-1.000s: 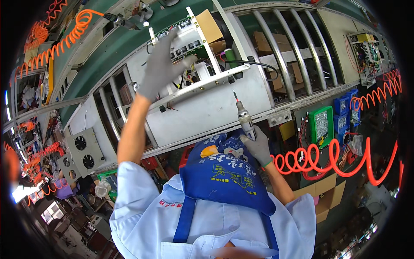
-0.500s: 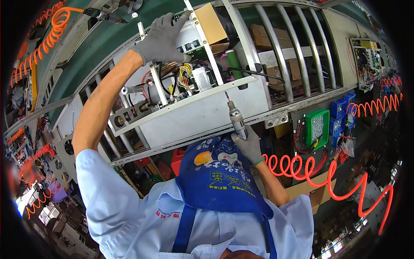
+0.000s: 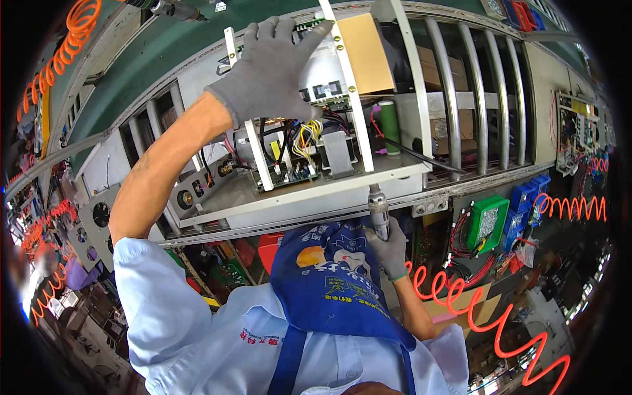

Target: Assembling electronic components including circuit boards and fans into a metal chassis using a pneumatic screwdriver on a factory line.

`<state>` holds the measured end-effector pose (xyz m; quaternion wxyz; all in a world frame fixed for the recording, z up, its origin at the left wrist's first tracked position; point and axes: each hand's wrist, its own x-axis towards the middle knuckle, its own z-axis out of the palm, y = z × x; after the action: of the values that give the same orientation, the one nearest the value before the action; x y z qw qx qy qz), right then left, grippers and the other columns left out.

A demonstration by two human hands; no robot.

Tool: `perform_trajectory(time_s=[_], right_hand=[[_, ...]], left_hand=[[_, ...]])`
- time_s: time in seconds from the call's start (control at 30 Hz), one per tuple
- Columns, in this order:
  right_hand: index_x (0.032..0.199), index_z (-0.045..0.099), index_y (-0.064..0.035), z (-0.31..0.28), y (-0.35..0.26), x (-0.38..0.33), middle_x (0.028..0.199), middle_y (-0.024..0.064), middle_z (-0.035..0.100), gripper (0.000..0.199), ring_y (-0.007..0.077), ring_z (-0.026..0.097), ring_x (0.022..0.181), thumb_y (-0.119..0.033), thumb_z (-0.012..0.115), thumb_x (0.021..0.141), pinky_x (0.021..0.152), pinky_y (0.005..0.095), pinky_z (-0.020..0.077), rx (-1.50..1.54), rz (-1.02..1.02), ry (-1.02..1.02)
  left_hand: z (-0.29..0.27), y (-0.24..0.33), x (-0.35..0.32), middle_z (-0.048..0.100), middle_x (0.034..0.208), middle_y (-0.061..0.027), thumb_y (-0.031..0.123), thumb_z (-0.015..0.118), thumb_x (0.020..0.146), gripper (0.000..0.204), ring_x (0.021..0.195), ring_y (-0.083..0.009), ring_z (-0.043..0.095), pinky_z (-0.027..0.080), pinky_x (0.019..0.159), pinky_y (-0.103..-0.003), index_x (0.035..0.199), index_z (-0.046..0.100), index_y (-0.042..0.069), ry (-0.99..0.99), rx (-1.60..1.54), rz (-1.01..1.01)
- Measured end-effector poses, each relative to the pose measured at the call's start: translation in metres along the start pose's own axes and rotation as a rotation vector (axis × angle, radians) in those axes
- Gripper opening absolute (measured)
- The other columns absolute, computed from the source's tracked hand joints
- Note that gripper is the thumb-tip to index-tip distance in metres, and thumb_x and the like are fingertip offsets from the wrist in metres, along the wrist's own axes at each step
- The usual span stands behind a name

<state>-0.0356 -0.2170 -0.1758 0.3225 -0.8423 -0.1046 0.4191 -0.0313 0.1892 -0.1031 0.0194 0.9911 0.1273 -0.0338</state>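
Observation:
A metal chassis point(image 3: 309, 199) full of wiring and circuit boards lies in front of me, with white upright bars point(image 3: 355, 99) across it. My left hand point(image 3: 270, 69), in a grey glove, is spread over its far left part, fingers stretched and the thumb reaching the bar on the right. The palm hides what lies beneath. Lower right, my gloved right hand point(image 3: 390, 250) is closed around a silver air screwdriver point(image 3: 378, 214). The tool points away from me at the chassis's near side. Its bit is not visible, so contact cannot be told.
Metal rollers point(image 3: 479, 99) run to the right of the chassis. A green bin point(image 3: 488, 224) of small parts and blue bins point(image 3: 517, 197) stand at right. An orange coiled hose point(image 3: 474, 303) hangs below them. A tan board point(image 3: 366, 56) and a green cylinder point(image 3: 388, 125) are inside the chassis.
The chassis shows more of its inside and less of its near face, and sits further right in view. The screwdriver has shifted right and lower; its bit no longer shows. My left hand stays on the chassis.

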Motion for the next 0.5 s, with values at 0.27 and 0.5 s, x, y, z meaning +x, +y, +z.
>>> perform_trajectory(time_s=[0.27,0.5], right_hand=[[0.101,0.06,0.0,0.001,0.004,0.0,0.08,0.0084,0.064,0.036,0.0109,0.058,0.068,-0.021,0.074,0.076,0.064,0.0285,0.0491,0.055,0.0,-0.003],[0.105,0.059,0.0012,-0.002,0.0,0.0,0.082,0.0094,0.065,0.041,0.0112,0.058,0.07,-0.022,0.073,0.075,0.066,0.0289,0.0493,0.006,0.034,-0.043]], left_hand=[[0.005,-0.008,-0.009,0.043,0.121,-0.0303,0.052,0.077,0.061,0.111,0.114,-0.0445,0.044,0.04,0.094,-0.052,0.148,0.023,0.01,0.148,-0.08,0.096],[-0.024,-0.008,0.013,0.046,0.109,-0.0325,0.057,0.074,0.061,0.116,0.09,-0.0416,0.054,0.044,0.074,-0.05,0.147,0.022,-0.002,-0.632,-0.141,-0.095]])
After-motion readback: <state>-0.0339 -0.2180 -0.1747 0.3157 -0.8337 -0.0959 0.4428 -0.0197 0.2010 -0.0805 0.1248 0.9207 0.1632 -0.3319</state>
